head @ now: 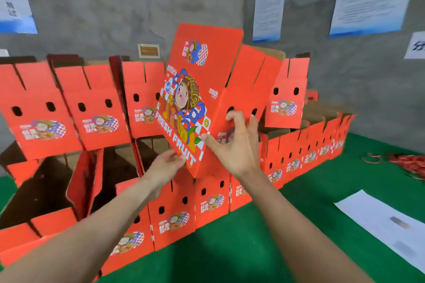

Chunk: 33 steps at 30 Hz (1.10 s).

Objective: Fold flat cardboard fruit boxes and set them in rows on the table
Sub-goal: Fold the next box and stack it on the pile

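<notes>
From the head camera I see both my hands raised in front of me on one red fruit box (197, 89), held up off the green worktop (241, 248) and above the rows already standing there. The box tilts, its long axis running from the lower corner between my hands up and slightly right towards the wall. My left hand (166, 163) pinches that lower edge by the "FRESH FRUIT" lettering, fingers closed on the card. My right hand (232, 142) lies on the side panel just right of the printed face, thumb against the corner fold and fingers curled up by the two oval holes; it grips rather than spreads.

Beyond the hands stands an upper tier of folded boxes (92, 108); below and nearer me is the front row (174, 223), and another row (305, 151) runs off to the right. I judge the right hand is nearer any free spot, though I cannot tell where the box belongs. A sheet of paper (386, 225) lies well right.
</notes>
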Each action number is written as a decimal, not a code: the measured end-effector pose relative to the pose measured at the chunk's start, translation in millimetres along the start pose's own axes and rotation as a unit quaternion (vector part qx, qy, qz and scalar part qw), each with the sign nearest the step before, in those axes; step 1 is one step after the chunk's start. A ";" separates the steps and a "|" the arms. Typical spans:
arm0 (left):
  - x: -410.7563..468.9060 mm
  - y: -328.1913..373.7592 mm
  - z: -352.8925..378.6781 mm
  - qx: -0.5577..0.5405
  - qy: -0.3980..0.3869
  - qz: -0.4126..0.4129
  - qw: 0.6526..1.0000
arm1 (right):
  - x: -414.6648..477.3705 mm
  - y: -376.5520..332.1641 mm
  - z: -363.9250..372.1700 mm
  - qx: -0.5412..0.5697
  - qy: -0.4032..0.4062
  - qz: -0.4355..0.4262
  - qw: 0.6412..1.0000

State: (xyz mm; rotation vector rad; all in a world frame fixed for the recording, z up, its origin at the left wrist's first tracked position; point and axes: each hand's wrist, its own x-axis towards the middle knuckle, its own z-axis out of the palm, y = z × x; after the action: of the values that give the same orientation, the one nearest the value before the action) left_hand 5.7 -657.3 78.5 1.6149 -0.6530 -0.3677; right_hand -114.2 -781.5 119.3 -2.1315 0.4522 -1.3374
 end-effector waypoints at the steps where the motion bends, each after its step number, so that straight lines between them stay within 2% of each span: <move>1: 18.8 1.3 8.0 0.023 -0.015 0.006 1.000 | 10.1 9.6 1.1 -0.010 0.017 0.008 1.000; 4: 71.9 0.5 28.0 0.105 -0.068 0.036 0.991 | 42.9 39.2 3.0 -0.025 0.066 0.020 0.997; 6: 100.6 -8.6 33.9 0.206 -0.103 0.050 0.972 | 65.9 59.5 5.5 -0.038 0.091 0.029 0.995; 9: 128.3 -32.5 28.0 0.433 -0.122 0.066 0.891 | 97.2 92.1 17.6 -0.083 0.101 0.051 0.990; 11: 135.3 -46.8 23.5 0.508 -0.114 0.074 0.851 | 112.1 114.9 30.4 -0.100 0.092 0.070 0.988; 18: 138.2 -61.9 16.6 0.487 -0.033 0.140 0.861 | 139.7 158.4 70.9 -0.165 0.100 0.096 0.977; 25: 137.9 -65.6 13.5 0.452 -0.015 0.181 0.873 | 160.6 184.6 83.1 -0.131 0.124 0.158 0.971; 33: 140.2 -72.4 14.1 0.453 -0.011 0.173 0.875 | 156.1 187.5 68.9 -0.108 -0.013 0.221 0.969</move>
State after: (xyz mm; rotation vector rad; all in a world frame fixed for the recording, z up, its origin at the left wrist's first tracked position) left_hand 122.1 -749.9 24.0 2.3085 -1.2241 0.2441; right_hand 19.8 -994.3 87.8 -2.0485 1.0336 -1.0398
